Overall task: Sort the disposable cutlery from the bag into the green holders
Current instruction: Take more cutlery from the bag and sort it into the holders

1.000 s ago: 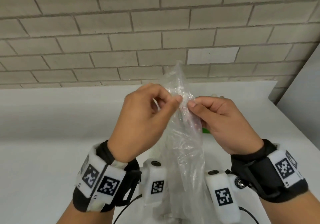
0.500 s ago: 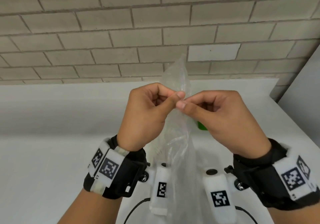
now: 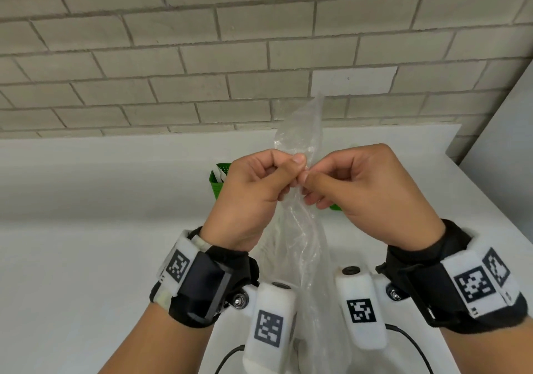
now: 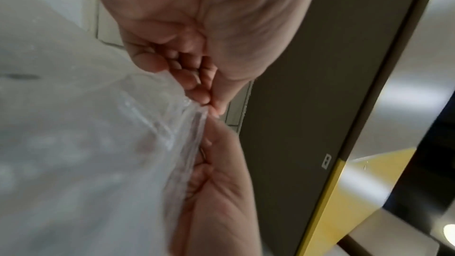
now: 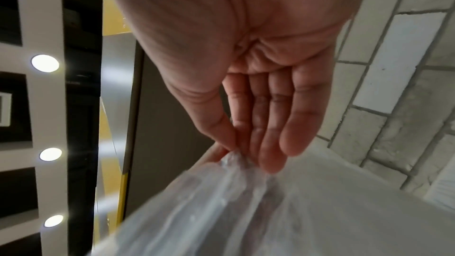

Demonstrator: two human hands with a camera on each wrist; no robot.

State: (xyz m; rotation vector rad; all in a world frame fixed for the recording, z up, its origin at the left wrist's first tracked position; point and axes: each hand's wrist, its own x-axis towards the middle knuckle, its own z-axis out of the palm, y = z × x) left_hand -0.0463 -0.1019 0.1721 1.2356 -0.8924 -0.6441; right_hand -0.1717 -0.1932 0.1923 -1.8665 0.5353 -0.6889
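Between the two hands the bag (image 3: 300, 229) hangs long-axis upright above the surface (image 3: 86, 243); left hand (image 3: 248, 200) and right hand (image 3: 372, 191) both pinch its neck, fingers touching, equally near.

White table (image 3: 86, 258) against brick wall — green holders (image 3: 217, 184) standing on it

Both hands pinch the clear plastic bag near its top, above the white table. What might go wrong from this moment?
1. The left hand and right hand pinch the thin clear plastic bag close together; a hard pull may rip it suddenly, spilling any contents.
2. The green perforated plastic holder stands just behind the hands, on the white table, and a swinging bag could knock it.
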